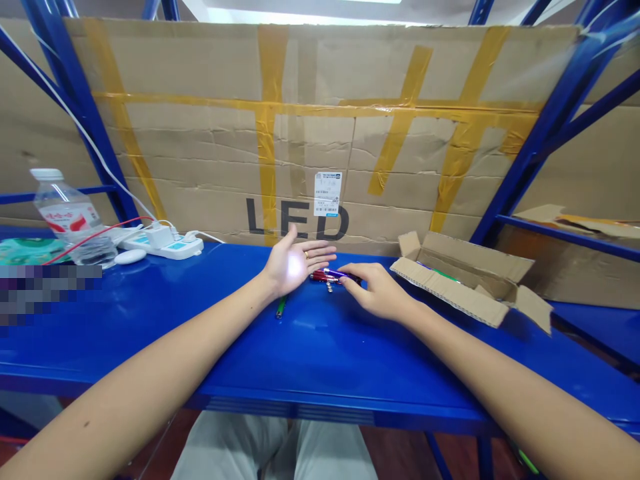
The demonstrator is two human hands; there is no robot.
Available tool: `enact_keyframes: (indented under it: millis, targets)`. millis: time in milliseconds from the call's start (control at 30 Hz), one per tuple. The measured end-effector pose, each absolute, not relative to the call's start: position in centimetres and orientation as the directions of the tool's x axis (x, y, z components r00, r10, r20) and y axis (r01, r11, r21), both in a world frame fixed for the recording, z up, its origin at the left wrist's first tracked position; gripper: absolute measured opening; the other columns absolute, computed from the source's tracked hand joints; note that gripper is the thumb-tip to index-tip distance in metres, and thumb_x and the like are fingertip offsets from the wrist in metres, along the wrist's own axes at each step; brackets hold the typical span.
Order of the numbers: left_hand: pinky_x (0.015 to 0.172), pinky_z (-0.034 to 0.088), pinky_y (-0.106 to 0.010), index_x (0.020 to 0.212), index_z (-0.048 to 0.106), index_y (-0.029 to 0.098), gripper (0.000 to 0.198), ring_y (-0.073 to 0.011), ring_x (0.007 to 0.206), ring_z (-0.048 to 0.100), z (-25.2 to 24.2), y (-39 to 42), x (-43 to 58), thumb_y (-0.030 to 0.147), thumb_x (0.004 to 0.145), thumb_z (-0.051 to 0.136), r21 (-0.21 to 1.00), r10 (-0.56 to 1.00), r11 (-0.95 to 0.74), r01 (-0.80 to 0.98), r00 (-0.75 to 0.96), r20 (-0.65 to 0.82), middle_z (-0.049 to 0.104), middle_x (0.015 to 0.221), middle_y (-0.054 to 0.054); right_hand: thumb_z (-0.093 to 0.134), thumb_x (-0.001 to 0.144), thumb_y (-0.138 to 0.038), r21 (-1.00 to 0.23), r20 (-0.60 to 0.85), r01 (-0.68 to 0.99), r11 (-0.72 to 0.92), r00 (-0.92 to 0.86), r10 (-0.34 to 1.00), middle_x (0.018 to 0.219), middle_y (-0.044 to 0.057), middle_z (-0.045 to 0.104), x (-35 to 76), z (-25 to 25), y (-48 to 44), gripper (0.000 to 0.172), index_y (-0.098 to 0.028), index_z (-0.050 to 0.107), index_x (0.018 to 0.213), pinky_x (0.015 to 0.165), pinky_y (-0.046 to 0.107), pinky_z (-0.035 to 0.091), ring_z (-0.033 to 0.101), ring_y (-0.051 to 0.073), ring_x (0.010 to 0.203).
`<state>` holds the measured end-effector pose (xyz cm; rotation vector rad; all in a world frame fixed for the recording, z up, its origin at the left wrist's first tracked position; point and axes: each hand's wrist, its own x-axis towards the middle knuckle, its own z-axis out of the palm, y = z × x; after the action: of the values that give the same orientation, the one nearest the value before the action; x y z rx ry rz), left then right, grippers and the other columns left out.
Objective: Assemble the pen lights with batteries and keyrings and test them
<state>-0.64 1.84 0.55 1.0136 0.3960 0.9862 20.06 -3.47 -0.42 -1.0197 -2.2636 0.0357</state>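
My left hand [287, 263] is held up with its palm turned toward the camera and fingers stretched out. A bright spot of light falls on that palm. Between thumb and fingers, my right hand [377, 290] pinches a slim purple penlight [339, 273], its lit end pointing left at the palm. Just below it lies a red metallic penlight [320, 277], partly hidden. Small silver pieces [329, 288] sit close to that one, too small to name surely. A green penlight [281, 307] rests on the blue table under my left wrist, partly covered.
An open cardboard box [450, 297] with a green item inside stands at right. On the left are a water bottle [75, 220], a white power strip [175, 245] and cables. A large taped cardboard panel [215, 160] rises behind the blue table [320, 360].
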Motion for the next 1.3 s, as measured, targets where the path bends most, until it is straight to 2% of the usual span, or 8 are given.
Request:
enact_keyframes:
  millis: [200, 467, 733, 1000, 1300]
  targets:
    - [0.113, 0.035, -0.047, 0.133, 0.055, -0.001, 0.083, -0.0359, 0.126, 0.056, 0.59, 1.71, -0.55, 0.068, 0.093, 0.029, 0.852, 0.832, 0.163, -0.498, 0.534, 0.153, 0.062, 0.130, -0.028, 0.051, 0.096, -0.026, -0.271, 0.573, 0.649, 0.711, -0.485, 0.661, 0.097, 0.009, 0.077, 19.99, -0.31, -3.53, 0.024, -0.018, 0.073, 0.097, 0.076, 0.033, 0.049, 0.070, 0.023, 0.086]
    - [0.111, 0.036, -0.049, 0.130, 0.057, 0.003, 0.082, -0.0361, 0.123, 0.059, 0.26, 1.91, -0.67, 0.070, 0.093, 0.028, 0.869, 0.813, 0.158, -0.469, 0.561, 0.156, 0.063, 0.128, -0.026, 0.049, 0.096, -0.026, -0.295, 0.488, 0.666, 0.685, -0.511, 0.708, 0.098, 0.008, 0.077, 20.03, -0.33, -3.41, 0.027, -0.018, 0.074, 0.101, 0.077, 0.033, 0.048, 0.070, 0.022, 0.086]
    - [0.111, 0.036, -0.048, 0.126, 0.059, 0.001, 0.081, -0.0363, 0.121, 0.060, 0.12, 1.94, -0.54, 0.069, 0.093, 0.029, 0.858, 0.816, 0.159, -0.488, 0.554, 0.164, 0.065, 0.125, -0.027, 0.049, 0.097, -0.028, -0.312, 0.497, 0.642, 0.701, -0.518, 0.696, 0.101, 0.007, 0.077, 20.06, -0.16, -3.56, 0.027, -0.018, 0.073, 0.103, 0.078, 0.032, 0.047, 0.069, 0.022, 0.088]
    - [0.112, 0.035, -0.047, 0.137, 0.051, 0.002, 0.084, -0.0351, 0.127, 0.056, 0.00, 2.15, -0.68, 0.069, 0.093, 0.028, 0.875, 0.805, 0.136, -0.464, 0.567, 0.175, 0.062, 0.130, -0.026, 0.048, 0.097, -0.027, -0.326, 0.471, 0.654, 0.683, -0.514, 0.717, 0.103, 0.008, 0.076, 19.82, -0.02, -3.85, 0.027, -0.017, 0.073, 0.103, 0.079, 0.033, 0.048, 0.069, 0.022, 0.090]
    - [0.111, 0.037, -0.048, 0.136, 0.053, 0.001, 0.083, -0.0358, 0.123, 0.059, 0.17, 1.72, -0.56, 0.068, 0.093, 0.028, 0.869, 0.809, 0.133, -0.476, 0.559, 0.182, 0.065, 0.126, -0.026, 0.049, 0.096, -0.028, -0.318, 0.490, 0.657, 0.684, -0.504, 0.711, 0.095, 0.007, 0.077, 19.89, -0.13, -3.76, 0.026, -0.018, 0.073, 0.099, 0.075, 0.033, 0.048, 0.069, 0.022, 0.083]
